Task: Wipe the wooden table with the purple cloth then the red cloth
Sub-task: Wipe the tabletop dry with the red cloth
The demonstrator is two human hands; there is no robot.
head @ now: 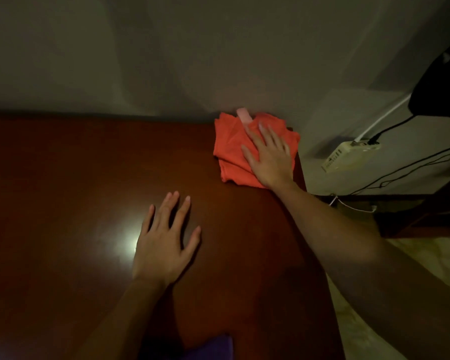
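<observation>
The red cloth (231,149) lies folded at the far right corner of the dark wooden table (76,178). My right hand (269,157) rests flat on top of it, fingers spread, pressing rather than gripping. My left hand (165,242) lies flat on the bare wood near the table's middle, fingers apart and holding nothing. A corner of the purple cloth (213,346) shows at the bottom edge, next to my left forearm.
A small pink object (243,116) pokes out behind the red cloth against the grey wall. Past the table's right edge (315,229) sit a white box with cables (348,154) and a dark piece of furniture (439,81). Tiled floor shows below right.
</observation>
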